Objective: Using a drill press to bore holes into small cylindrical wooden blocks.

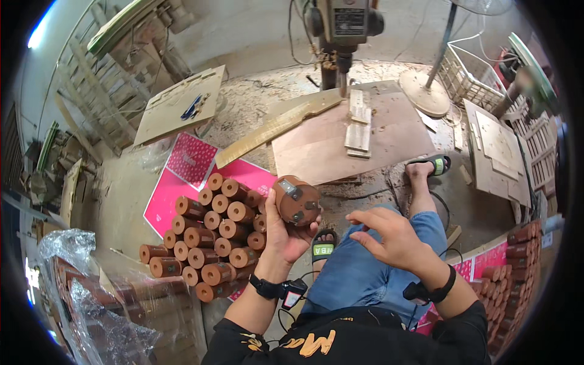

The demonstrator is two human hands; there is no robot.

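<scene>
My left hand [287,244] is closed around a round reddish-brown wooden piece [307,196], raised in front of my lap. Small dark and metallic fittings show on its upper face; their exact kind is unclear. Over my right thigh hovers my right hand [392,238], fingers apart and holding nothing, a short way from the round piece. Just left of the held piece, a stack of brown wooden cylinders [233,229] with centre holes rests on a pink patterned sheet [163,208].
Ahead stands a drill press [349,30], its bit above a brown board [304,155] with pale wood strips [359,139]. A long plank [261,135] lies to its left. More brown cylinders [496,283] sit at right. Plastic-wrapped goods [115,310] stand at lower left.
</scene>
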